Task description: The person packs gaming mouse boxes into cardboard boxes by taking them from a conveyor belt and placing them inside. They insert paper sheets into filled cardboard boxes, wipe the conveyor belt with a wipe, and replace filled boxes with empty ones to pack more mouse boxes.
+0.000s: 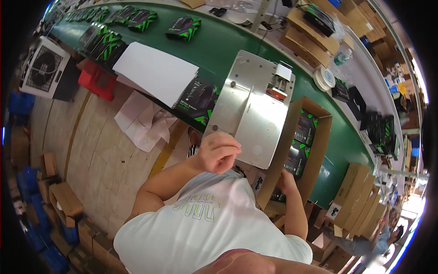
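Observation:
My left hand [220,153] hovers by the near edge of a silver metal plate [242,109], its fingers curled inward in a loose fist with nothing visible in them. On the plate's far right part is a small device with a white top [283,71] and a red-lit front. Just right of the plate stands an open cardboard carton [325,132] holding several black-and-green product boxes [305,128]. My right hand [287,182] reaches into the carton's near end, close to these boxes. Its fingers are partly hidden, so whether they grip a box cannot be told.
Left of the plate, white sheets [157,73] lie stacked beside a black-and-green box [198,100] on the green table [219,39]. More such boxes line the far left. Flattened cartons [351,192] stand at right. A red stool [96,81] is on the floor at left.

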Available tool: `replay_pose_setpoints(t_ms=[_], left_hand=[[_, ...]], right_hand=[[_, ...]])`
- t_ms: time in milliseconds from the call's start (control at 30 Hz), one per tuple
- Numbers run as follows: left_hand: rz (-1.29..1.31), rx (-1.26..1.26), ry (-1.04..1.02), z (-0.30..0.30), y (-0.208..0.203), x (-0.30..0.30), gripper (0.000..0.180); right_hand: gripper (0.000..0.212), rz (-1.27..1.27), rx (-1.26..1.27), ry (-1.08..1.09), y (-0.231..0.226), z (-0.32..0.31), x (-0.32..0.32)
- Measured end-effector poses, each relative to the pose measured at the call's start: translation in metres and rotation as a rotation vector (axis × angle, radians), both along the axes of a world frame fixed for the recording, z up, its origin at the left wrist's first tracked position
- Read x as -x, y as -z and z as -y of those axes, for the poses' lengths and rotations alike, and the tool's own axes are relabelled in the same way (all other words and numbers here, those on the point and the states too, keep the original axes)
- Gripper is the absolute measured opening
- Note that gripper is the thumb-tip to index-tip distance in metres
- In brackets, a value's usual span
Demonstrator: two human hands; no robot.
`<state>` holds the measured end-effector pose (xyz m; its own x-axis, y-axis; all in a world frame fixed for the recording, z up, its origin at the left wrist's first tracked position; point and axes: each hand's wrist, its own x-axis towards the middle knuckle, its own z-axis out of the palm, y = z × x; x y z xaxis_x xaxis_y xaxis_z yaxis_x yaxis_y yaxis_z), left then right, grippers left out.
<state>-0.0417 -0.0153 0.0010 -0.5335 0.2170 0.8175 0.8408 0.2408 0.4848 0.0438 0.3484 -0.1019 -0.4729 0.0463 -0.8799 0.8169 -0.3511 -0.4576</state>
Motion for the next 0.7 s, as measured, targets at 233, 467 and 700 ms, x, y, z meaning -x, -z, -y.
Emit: replay_pose_setpoints(t_ms=[233, 467, 700], left_hand=[[0.654, -0.407, -0.538, 0.098, 0.078, 0.040, 0.034], [0.391, 0.778, -0.321, 0.108, 0.125, 0.177, 0.094], [0.499, 1.646, -0.192, 0.086, 0.120, 0.203, 0.129]], right_hand=[[0.015, -0.594, -0.771, -0.277, -0.083, 0.045, 0.005], [0.008, -1.294, -0.651, -0.530, -0.112, 0.157, 0.051], [0.015, -1.277, -0.762, -0.376, -0.104, 0.162, 0.051]])
